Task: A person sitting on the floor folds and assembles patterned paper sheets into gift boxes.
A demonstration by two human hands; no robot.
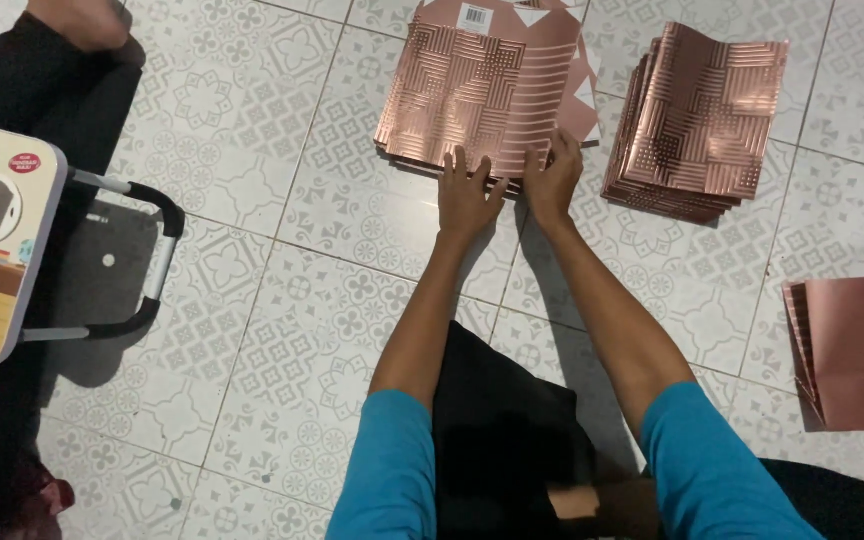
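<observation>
A stack of flat rose-gold patterned paper bags (472,85) lies on the tiled floor ahead of me. My left hand (467,195) rests flat with spread fingers on the near edge of that stack. My right hand (552,175) pinches the near edge of the top bag beside it. A second, thicker stack of the same shiny bags (702,120) sits to the right, apart from both hands.
A plain pink folded bag (857,350) lies at the right edge. A small folding table with a metal leg (142,270) stands at left. Another person's dark-clothed leg (42,80) is at the top left. The white patterned tile floor (302,330) surrounds everything.
</observation>
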